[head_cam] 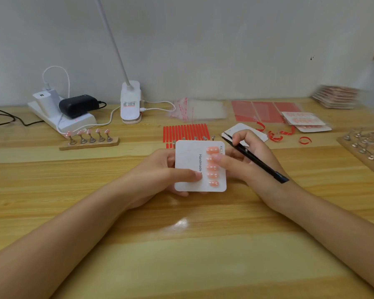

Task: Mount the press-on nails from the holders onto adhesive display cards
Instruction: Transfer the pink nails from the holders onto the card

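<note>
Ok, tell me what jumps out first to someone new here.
The white card with five pink nails, held mid-desk by the left hand. The right hand presses a nail while holding black tweezers. Far left, a holder carries five more nails.

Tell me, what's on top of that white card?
Five pink nails in a column on the white card; the right hand fingertip covers part of the second.

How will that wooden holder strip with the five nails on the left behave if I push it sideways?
The wooden holder strip looks thin and light, so it would probably slide easily on the glossy table. Its five stands are tall and top-loaded, so a high push may tip it. The nails perch on the tips and might pop off.
</note>
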